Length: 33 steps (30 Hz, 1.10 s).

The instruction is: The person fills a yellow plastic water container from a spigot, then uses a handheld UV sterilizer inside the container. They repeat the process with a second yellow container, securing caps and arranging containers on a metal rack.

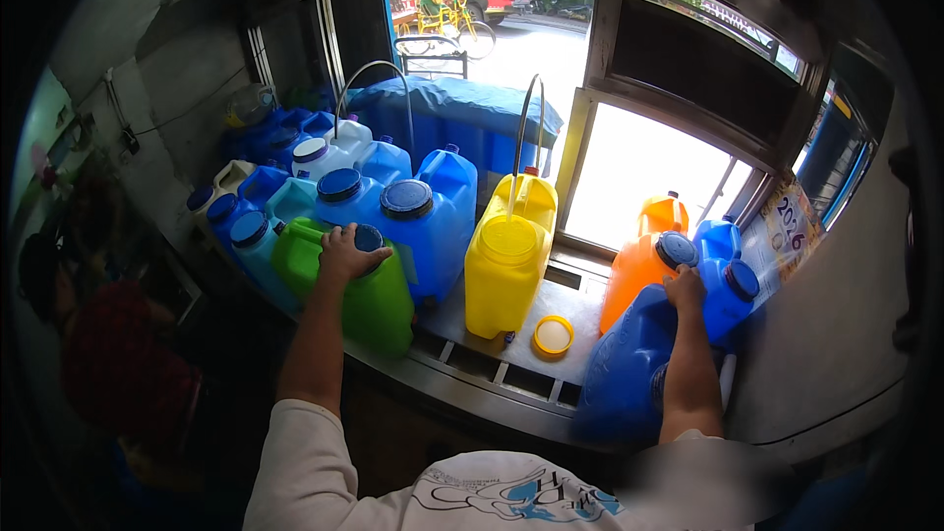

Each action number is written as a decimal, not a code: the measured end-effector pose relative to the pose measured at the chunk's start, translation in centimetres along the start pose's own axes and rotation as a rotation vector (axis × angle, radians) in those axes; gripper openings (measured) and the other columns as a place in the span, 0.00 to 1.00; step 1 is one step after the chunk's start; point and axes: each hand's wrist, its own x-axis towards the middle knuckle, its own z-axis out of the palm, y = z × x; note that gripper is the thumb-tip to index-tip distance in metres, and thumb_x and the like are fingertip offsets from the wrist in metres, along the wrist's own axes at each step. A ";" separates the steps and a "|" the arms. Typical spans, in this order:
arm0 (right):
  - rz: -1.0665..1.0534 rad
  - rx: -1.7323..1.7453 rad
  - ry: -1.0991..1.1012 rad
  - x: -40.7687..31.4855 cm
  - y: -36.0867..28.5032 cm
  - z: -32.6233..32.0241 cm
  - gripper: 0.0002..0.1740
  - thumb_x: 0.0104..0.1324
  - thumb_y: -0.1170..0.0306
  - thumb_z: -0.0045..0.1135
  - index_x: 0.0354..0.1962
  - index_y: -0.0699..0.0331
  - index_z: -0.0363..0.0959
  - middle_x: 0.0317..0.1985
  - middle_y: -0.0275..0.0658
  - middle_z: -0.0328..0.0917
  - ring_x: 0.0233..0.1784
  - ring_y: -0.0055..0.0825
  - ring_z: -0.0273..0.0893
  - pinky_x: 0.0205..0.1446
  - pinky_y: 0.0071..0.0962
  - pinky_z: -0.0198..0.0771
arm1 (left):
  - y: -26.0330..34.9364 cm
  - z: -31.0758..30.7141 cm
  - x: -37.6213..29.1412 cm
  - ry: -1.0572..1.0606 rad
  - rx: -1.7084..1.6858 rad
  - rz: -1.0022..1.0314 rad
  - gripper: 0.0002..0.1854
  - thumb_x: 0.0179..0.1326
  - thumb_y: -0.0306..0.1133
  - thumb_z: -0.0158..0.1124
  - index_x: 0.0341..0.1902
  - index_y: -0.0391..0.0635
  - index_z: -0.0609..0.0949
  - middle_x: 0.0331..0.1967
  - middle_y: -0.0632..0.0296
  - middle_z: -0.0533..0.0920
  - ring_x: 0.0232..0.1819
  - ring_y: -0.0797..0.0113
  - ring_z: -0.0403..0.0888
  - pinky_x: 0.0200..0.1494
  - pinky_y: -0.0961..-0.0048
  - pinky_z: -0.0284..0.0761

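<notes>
My left hand [350, 254] rests with spread fingers on the dark lid [369, 238] of a green plastic water jug [372, 310]. With bent fingers, my right hand [684, 286] grips the top of a dark blue jug [627, 361], which leans at the counter's right front. Just above that hand is the lid of an orange jug [627, 280]. Between my hands stands an uncapped yellow jug [501, 295]. A curved metal spout [525, 110] arches over its mouth. The yellow screw lid [552, 336] lies on the metal counter [582, 317].
Several blue, teal and white jugs [435, 243] crowd the left, below a second curved spout [372, 66]. Another blue jug [719, 295] stands at right by the wall. Behind the counter is a blue tarp-covered load [457, 99]. A person [125, 354] is at far left.
</notes>
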 end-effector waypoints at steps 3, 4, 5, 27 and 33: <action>0.033 -0.050 0.054 -0.1 0.3 0.7 0.29 0.58 0.52 0.62 0.54 0.58 0.75 0.54 0.51 0.75 0.58 0.51 0.75 0.61 0.48 0.70 | 0.5 -0.5 0.3 -0.092 -0.008 -0.034 0.64 0.35 0.78 0.67 0.73 0.47 0.64 0.71 0.46 0.63 0.73 0.45 0.59 0.71 0.52 0.60; 0.061 -0.069 0.060 -0.2 0.2 0.8 0.30 0.58 0.51 0.62 0.55 0.57 0.73 0.54 0.51 0.74 0.58 0.52 0.75 0.61 0.48 0.70 | 0.7 -0.7 0.6 -0.109 0.003 -0.024 0.64 0.35 0.77 0.67 0.73 0.48 0.64 0.71 0.46 0.63 0.73 0.45 0.59 0.71 0.53 0.60; 0.089 -0.088 0.066 -0.1 0.2 0.9 0.32 0.57 0.51 0.62 0.56 0.57 0.72 0.54 0.52 0.74 0.57 0.53 0.75 0.61 0.48 0.71 | 0.8 -0.7 0.9 -0.125 0.014 -0.013 0.64 0.34 0.76 0.68 0.73 0.49 0.64 0.71 0.46 0.62 0.73 0.46 0.59 0.71 0.54 0.60; 0.178 -0.161 0.091 -4.2 -1.8 -0.6 0.45 0.53 0.44 0.64 0.62 0.62 0.67 0.52 0.54 0.77 0.55 0.52 0.77 0.58 0.47 0.73 | -0.9 0.7 1.5 -0.067 -0.072 0.214 0.54 0.37 0.66 0.71 0.70 0.55 0.67 0.66 0.48 0.66 0.68 0.44 0.61 0.69 0.47 0.57; 0.196 -0.139 0.081 -4.0 -1.9 -0.6 0.43 0.54 0.40 0.62 0.60 0.59 0.69 0.55 0.51 0.76 0.57 0.52 0.76 0.59 0.48 0.72 | -1.3 0.6 1.5 -0.016 -0.108 0.259 0.51 0.37 0.64 0.73 0.67 0.56 0.70 0.64 0.50 0.68 0.67 0.45 0.64 0.68 0.48 0.60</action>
